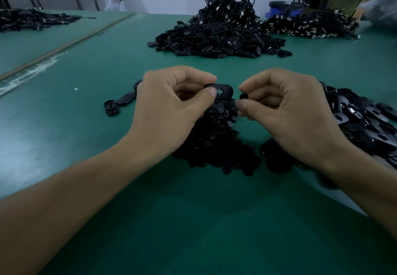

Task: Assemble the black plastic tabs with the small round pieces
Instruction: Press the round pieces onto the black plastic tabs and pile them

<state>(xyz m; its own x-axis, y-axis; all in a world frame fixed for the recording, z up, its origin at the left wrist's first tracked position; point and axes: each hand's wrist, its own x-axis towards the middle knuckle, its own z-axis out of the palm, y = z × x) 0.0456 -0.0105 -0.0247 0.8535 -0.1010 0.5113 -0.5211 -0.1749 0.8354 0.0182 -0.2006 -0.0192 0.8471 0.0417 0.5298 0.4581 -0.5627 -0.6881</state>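
Observation:
My left hand [171, 107] pinches a black plastic tab [222, 91] between thumb and forefinger, its oval end with a hole pointing right. My right hand [285, 111] pinches a small round piece [243, 96] a short gap to the right of the tab. Both are held above a heap of small round pieces [214, 141] on the green table. A pile of loose black tabs [361, 120] lies under and right of my right wrist.
Two or three tabs [120, 102] lie left of my left hand. A large mound of black tabs [217, 40] sits mid-table, with cable bundles [309, 24] behind it. Another dark pile [32, 20] is far left, beyond a wooden strip [64, 47].

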